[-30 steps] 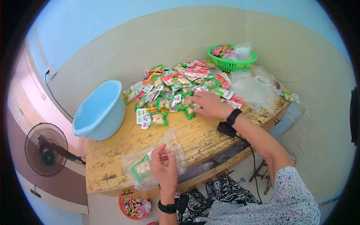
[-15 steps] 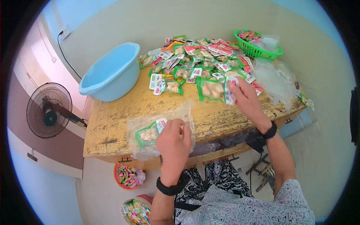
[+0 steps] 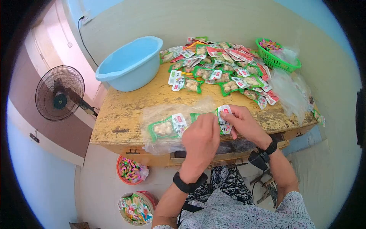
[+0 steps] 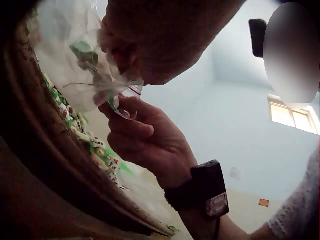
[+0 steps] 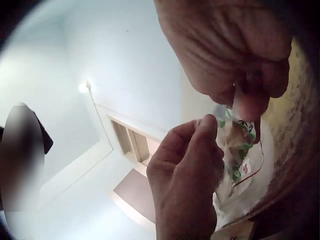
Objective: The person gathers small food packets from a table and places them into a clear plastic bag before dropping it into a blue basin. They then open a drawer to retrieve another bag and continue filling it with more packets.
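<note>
On the table's front edge lies a clear plastic bag [image 3: 164, 147] with one green-edged snack packet [image 3: 164, 128] inside, its pale pieces showing. My left hand [image 3: 201, 139] pinches the bag near its right-hand end; the left wrist view shows a zip-type strip there. A second green-edged snack packet [image 3: 225, 118] is gripped by my right hand [image 3: 247, 123] at its white printed end. This packet's far end reaches into the bag's mouth, partly hidden behind the left hand. In the right wrist view both hands meet closely at the bag.
Behind lies a heap of snack packets [image 3: 228, 61]. A blue basin [image 3: 131, 68] stands left, a green basket [image 3: 274, 61] at the back right, with loose clear bags [image 3: 288, 91] before it. On the floor are a red basket [image 3: 122, 173], a packet-filled bucket [image 3: 146, 196] and a fan [image 3: 60, 93].
My right hand took a packet from the heap and brought it forward to the bag's mouth. My left hand moved right along the bag and now pinches its end. The head view shifted.
</note>
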### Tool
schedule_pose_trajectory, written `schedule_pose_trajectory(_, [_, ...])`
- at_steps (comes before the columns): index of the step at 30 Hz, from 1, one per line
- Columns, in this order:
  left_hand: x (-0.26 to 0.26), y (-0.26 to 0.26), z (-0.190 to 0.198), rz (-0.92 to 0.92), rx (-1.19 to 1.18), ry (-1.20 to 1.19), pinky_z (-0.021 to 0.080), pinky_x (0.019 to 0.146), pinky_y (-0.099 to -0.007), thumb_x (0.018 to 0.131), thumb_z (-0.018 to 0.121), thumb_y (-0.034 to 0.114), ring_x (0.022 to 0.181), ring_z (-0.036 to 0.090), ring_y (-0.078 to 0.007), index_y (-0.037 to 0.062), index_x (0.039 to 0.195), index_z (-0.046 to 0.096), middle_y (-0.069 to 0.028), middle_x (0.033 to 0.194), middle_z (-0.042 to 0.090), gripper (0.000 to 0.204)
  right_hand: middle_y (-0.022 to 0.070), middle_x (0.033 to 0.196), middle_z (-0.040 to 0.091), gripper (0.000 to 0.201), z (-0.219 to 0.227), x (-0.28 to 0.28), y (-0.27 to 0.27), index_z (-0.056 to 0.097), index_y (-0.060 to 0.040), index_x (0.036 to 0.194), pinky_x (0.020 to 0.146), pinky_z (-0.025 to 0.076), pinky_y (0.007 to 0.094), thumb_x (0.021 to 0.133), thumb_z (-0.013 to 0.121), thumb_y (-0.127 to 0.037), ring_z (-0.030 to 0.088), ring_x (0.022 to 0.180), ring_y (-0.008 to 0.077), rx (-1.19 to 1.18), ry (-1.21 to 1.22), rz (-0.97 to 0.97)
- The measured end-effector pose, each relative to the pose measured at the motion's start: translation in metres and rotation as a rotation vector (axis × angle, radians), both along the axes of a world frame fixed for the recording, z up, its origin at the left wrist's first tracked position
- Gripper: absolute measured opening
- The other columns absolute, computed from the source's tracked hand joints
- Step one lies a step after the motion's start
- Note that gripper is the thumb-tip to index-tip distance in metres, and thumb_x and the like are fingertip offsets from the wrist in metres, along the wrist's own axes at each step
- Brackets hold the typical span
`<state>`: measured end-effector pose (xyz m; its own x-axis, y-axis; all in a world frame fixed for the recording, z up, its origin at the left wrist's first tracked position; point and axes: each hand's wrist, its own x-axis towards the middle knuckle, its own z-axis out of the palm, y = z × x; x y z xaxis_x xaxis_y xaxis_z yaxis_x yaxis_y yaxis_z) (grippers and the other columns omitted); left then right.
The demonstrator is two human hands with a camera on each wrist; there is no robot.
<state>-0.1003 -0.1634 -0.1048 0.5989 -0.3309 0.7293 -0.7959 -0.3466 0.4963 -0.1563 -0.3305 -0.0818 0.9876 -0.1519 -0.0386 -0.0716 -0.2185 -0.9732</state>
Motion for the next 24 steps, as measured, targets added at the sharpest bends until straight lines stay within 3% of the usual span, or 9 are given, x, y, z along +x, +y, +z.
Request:
schedule_pose_trajectory(3, [-0.001, -0.006, 0.005, -0.047, -0.003, 0.014, 0.051, 0.059, -0.0415, 0.092, 0.069, 0.009, 0.069, 0.067, -0.0332, 0.0055, 0.096, 0.065, -0.0131, 0.083, 0.067, 0.007, -0.0009, 0.079, 0.065, 0.021, -0.012, 0.012, 0.001, 0.063, -0.0037, 0.104, 0.040, 0.040, 0.0196, 0.107, 0.055, -0.022, 0.051, 0.043, 0.0045, 0.176, 0.048, 0.051])
schedule_pose_trajectory(6, [0.000, -0.007, 0.013, -0.079, 0.026, 0.013, 0.051, 0.061, -0.0425, 0.092, 0.067, 0.008, 0.071, 0.066, -0.0339, 0.0052, 0.098, 0.064, -0.0132, 0.083, 0.065, 0.008, -0.0021, 0.074, 0.062, 0.022, -0.006, 0.014, 0.009, 0.064, -0.0051, 0.101, 0.042, 0.042, 0.0209, 0.107, 0.052, -0.022, 0.054, 0.047, 0.0066, 0.259, 0.134, 0.167])
schedule_pose_trajectory(8, [0.002, -0.011, 0.014, -0.115, 0.004, 0.006, 0.051, 0.062, -0.0431, 0.092, 0.066, 0.007, 0.073, 0.066, -0.0344, 0.0050, 0.101, 0.063, -0.0134, 0.084, 0.064, 0.010, -0.0010, 0.082, 0.063, 0.017, -0.028, 0.028, 0.001, 0.063, -0.0052, 0.107, 0.046, 0.045, 0.0211, 0.106, 0.054, -0.020, 0.058, 0.057, 0.0065, 0.253, 0.144, 0.187])
schedule_pose_trajectory(11, [0.010, -0.018, 0.013, -0.154, -0.059, -0.029, 0.050, 0.063, -0.0435, 0.091, 0.065, 0.006, 0.077, 0.065, -0.0350, 0.0045, 0.105, 0.063, -0.0143, 0.087, 0.063, 0.013, 0.0012, 0.097, 0.064, 0.016, -0.046, 0.041, -0.009, 0.060, -0.0057, 0.115, 0.056, 0.050, 0.0218, 0.104, 0.058, -0.017, 0.062, 0.076, 0.0071, 0.024, -0.153, 0.369])
schedule_pose_trajectory(13, [0.016, -0.020, 0.012, -0.127, -0.031, -0.056, 0.050, 0.064, -0.0434, 0.092, 0.065, 0.005, 0.079, 0.065, -0.0355, 0.0038, 0.107, 0.062, -0.0153, 0.091, 0.062, 0.016, 0.0022, 0.106, 0.063, 0.021, -0.041, 0.049, -0.006, 0.057, -0.0058, 0.120, 0.063, 0.052, 0.0227, 0.102, 0.061, -0.016, 0.062, 0.088, 0.0078, 0.045, -0.213, 0.394])
schedule_pose_trajectory(15, [0.021, -0.019, 0.011, -0.158, -0.066, -0.038, 0.051, 0.064, -0.0433, 0.092, 0.064, 0.004, 0.080, 0.065, -0.0360, 0.0030, 0.109, 0.063, -0.0160, 0.095, 0.062, 0.018, 0.0026, 0.113, 0.062, 0.026, -0.035, 0.059, 0.001, 0.055, -0.0057, 0.124, 0.069, 0.053, 0.0237, 0.101, 0.063, -0.016, 0.060, 0.097, 0.0085, 0.309, -0.031, 0.271])
schedule_pose_trajectory(19, [0.021, -0.015, 0.006, -0.189, -0.132, 0.029, 0.052, 0.068, -0.0422, 0.089, 0.067, 0.005, 0.084, 0.065, -0.0364, 0.0020, 0.117, 0.064, -0.0169, 0.102, 0.061, 0.028, 0.0006, 0.109, 0.063, 0.027, -0.040, 0.068, 0.004, 0.058, -0.0045, 0.124, 0.068, 0.053, 0.0232, 0.102, 0.064, -0.018, 0.061, 0.092, 0.0082, 0.349, 0.007, 0.230])
schedule_pose_trajectory(22, [0.014, 0.006, 0.008, -0.148, -0.168, -0.114, 0.052, 0.079, -0.0442, 0.087, 0.073, 0.008, 0.093, 0.064, -0.0370, 0.0006, 0.123, 0.063, -0.0174, 0.107, 0.062, 0.038, -0.0012, 0.107, 0.065, 0.030, -0.042, 0.073, 0.012, 0.060, -0.0043, 0.126, 0.064, 0.052, 0.0215, 0.101, 0.066, -0.020, 0.061, 0.087, 0.0061, 0.449, -0.001, 0.254])
schedule_pose_trajectory(24, [0.018, 0.028, -0.004, 0.020, -0.096, -0.147, 0.049, 0.090, -0.0466, 0.084, 0.076, 0.012, 0.105, 0.061, -0.0381, -0.0002, 0.128, 0.061, -0.0179, 0.114, 0.062, 0.048, -0.0021, 0.105, 0.067, 0.031, -0.043, 0.083, 0.007, 0.062, -0.0044, 0.127, 0.063, 0.052, 0.0210, 0.100, 0.067, -0.020, 0.061, 0.084, 0.0050, 0.435, 0.076, 0.242])
